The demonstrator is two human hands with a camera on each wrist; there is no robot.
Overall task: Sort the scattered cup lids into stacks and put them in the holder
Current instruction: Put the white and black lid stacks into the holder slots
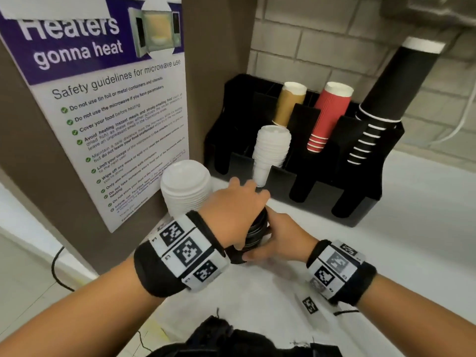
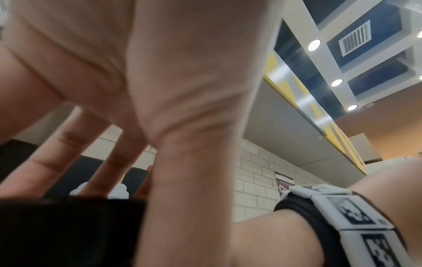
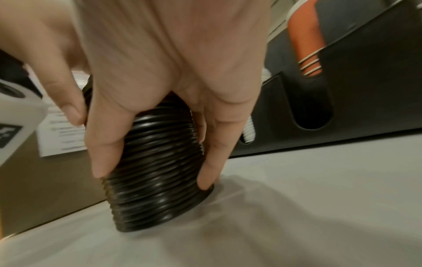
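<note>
Both hands on the black lid stack (image 3: 157, 168), standing on the worktop near its left edge, just in front of the black holder (image 1: 360, 215). My right hand (image 3: 160, 75) wraps its side; left hand (image 1: 231, 210) curls over the top. Squeeze evenly, keep it upright, lift straight, feed it into an empty front slot. White lid stack (image 1: 185, 189) waits just left of the holder.

**Both hands on the black lid stack**

Left hand (image 1: 233, 212) sits over the top of a stack of black lids (image 1: 255, 234), right hand (image 1: 279, 238) grips its side, on the white counter (image 1: 412, 228). Loose white lid stack (image 1: 186, 188) stands just left. Black holder (image 1: 342, 202) behind has white lids (image 1: 270, 150) slotted in, plus cups.
</note>
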